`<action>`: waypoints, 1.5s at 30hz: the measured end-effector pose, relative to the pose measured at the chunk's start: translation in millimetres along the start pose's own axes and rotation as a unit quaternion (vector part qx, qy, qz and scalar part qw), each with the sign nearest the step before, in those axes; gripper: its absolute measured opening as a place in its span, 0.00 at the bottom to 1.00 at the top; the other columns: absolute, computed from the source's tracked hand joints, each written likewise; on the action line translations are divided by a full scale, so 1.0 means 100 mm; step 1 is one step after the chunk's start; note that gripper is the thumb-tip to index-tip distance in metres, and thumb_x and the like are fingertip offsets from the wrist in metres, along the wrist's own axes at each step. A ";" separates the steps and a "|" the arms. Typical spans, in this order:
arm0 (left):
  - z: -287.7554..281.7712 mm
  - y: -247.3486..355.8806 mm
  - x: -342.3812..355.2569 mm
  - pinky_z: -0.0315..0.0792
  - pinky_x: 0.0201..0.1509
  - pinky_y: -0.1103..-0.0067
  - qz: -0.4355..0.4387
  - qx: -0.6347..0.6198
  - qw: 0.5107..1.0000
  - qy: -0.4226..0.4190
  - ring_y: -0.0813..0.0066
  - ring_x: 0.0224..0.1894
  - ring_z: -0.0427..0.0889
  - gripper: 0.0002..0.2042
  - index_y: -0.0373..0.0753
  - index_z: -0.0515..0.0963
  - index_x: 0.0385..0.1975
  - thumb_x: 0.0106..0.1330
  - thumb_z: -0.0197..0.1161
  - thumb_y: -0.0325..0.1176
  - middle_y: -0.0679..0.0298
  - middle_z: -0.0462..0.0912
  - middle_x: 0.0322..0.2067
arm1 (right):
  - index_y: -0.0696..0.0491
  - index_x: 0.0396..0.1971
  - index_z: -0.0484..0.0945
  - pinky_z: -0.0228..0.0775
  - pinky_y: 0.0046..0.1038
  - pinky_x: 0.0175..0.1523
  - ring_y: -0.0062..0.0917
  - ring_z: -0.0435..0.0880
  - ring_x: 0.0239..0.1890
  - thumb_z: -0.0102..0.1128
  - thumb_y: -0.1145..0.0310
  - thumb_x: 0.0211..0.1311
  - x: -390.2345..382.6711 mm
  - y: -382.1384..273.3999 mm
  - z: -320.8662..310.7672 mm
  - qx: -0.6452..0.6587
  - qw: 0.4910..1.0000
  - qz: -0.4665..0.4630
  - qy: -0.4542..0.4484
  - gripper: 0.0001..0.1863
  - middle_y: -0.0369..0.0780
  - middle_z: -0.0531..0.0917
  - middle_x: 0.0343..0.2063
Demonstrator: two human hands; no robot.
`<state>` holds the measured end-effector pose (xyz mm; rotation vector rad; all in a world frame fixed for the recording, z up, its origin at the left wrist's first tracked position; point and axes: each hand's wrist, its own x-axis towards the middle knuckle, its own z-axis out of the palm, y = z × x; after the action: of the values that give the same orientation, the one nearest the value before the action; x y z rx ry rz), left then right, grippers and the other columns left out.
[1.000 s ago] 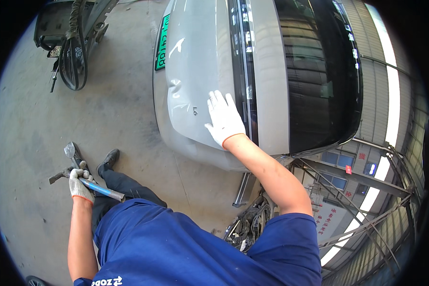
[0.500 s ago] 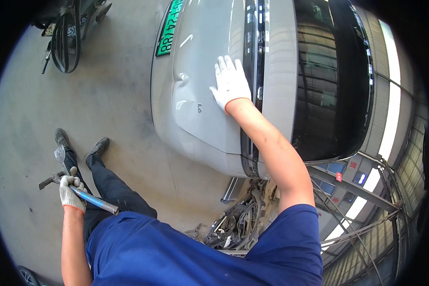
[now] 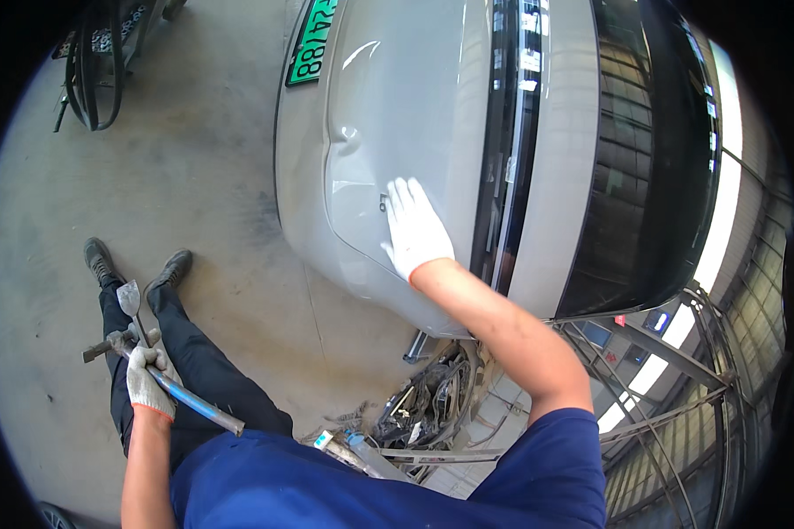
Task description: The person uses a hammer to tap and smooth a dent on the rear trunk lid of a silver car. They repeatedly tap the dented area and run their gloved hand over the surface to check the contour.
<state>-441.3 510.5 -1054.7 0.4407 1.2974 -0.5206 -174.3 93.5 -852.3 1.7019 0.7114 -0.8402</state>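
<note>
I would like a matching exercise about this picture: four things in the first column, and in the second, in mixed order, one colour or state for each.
Column 1
1. Left hand
2. Licence plate
3. Right hand
4. Rear window

Column 2
A. Open, over the grey car panel
B. Dark, with reflections
C. Closed around a blue-handled hammer
D. Green

Right pairs: 1-C; 2-D; 3-A; 4-B

They wear a navy shirt (image 3: 370,485), white gloves (image 3: 419,231), seemingly black trousers (image 3: 207,366).
</note>
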 end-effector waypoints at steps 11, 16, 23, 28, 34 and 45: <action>-0.05 0.05 -0.03 0.63 0.19 0.76 -0.011 0.011 1.000 0.015 0.77 0.17 0.68 0.22 0.39 0.81 0.64 0.71 0.55 0.31 0.70 0.72 0.22 | 0.58 0.89 0.55 0.33 0.52 0.94 0.43 0.47 0.93 0.42 0.40 0.89 0.90 0.46 -0.16 -0.109 0.992 0.060 -0.021 0.45 0.47 0.54 0.91; -0.10 0.20 -0.04 0.64 0.19 0.76 -0.002 0.030 0.999 0.034 0.77 0.17 0.69 0.22 0.39 0.80 0.65 0.72 0.55 0.32 0.70 0.72 0.22 | 0.59 0.88 0.57 0.34 0.52 0.94 0.44 0.49 0.92 0.46 0.38 0.87 0.52 0.36 -0.06 -0.095 0.994 0.044 -0.009 0.46 0.48 0.55 0.90; -0.02 0.34 -0.11 0.65 0.21 0.76 0.018 0.074 0.997 0.005 0.76 0.18 0.69 0.21 0.37 0.80 0.63 0.72 0.55 0.32 0.68 0.72 0.23 | 0.61 0.81 0.72 0.40 0.55 0.92 0.49 0.58 0.89 0.53 0.37 0.83 -0.15 -0.03 -0.19 0.046 0.994 0.041 -0.090 0.45 0.53 0.68 0.84; 0.24 0.48 -0.17 0.67 0.20 0.76 0.012 0.162 0.986 -0.034 0.75 0.16 0.68 0.21 0.34 0.82 0.61 0.71 0.57 0.34 0.66 0.73 0.21 | 0.52 0.59 0.87 0.82 0.49 0.67 0.50 0.92 0.58 0.48 0.39 0.85 -0.71 -0.77 -0.73 0.556 0.830 -0.032 -0.033 0.31 0.53 0.93 0.53; 0.86 0.46 -0.28 0.66 0.31 0.79 0.134 0.315 0.930 -0.134 0.80 0.25 0.70 0.20 0.34 0.83 0.55 0.66 0.57 0.32 0.68 0.75 0.27 | 0.54 0.76 0.75 0.77 0.42 0.74 0.45 0.88 0.66 0.53 0.46 0.87 -0.72 -2.14 -1.62 0.848 0.488 -0.167 -0.123 0.32 0.52 0.88 0.63; 1.01 0.91 0.40 0.80 0.51 0.57 0.146 0.679 0.663 -0.280 0.36 0.43 0.87 0.22 0.31 0.80 0.52 0.76 0.70 0.47 0.40 0.88 0.36 | 0.57 0.55 0.81 0.79 0.34 0.39 0.24 0.85 0.30 0.62 0.61 0.84 0.07 -3.33 -1.95 0.982 0.088 0.162 0.035 0.14 0.35 0.85 0.34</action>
<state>-301.2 520.7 -1070.1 1.5531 -0.0135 -1.1961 -399.5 369.0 -1001.5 -1.4862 0.9621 0.4928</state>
